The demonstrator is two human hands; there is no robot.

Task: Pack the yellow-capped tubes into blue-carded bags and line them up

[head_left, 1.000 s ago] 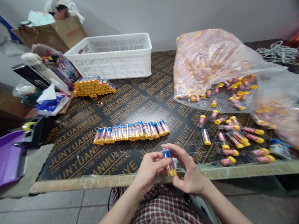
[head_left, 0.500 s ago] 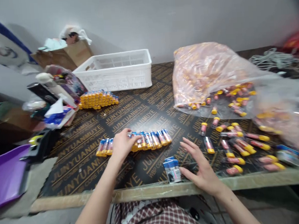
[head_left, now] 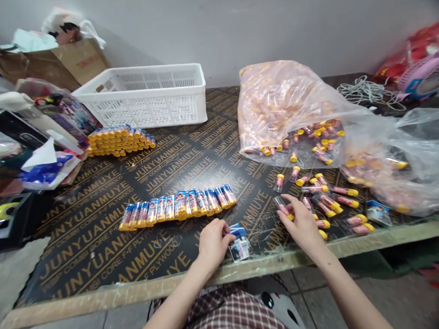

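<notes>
My left hand (head_left: 213, 240) is at the front of the table, its thumb and fingers pinched on the edge of a small printed label from a little pile of blue-and-white labels (head_left: 240, 248). On the right, my right hand (head_left: 300, 221) closes around a clear tube (head_left: 281, 204) with a yellow cap and pink contents. Beyond my left hand, a row of labelled tubes (head_left: 181, 205) lies side by side, yellow caps toward me. Loose tubes without labels (head_left: 326, 205) are scattered right of my right hand.
A white plastic basket (head_left: 149, 108) stands at the back, with stacked labelled tubes (head_left: 117, 141) before it. A large clear bag of tubes (head_left: 278, 101) lies back right. White cable (head_left: 367, 92) and a pink fan (head_left: 424, 75) sit farther right. The wooden table edge (head_left: 137, 284) runs in front.
My left hand has left the row of tubes and come right to the labels. My right hand has moved from beside the labels to a loose tube and closed on it. The view has shifted right.
</notes>
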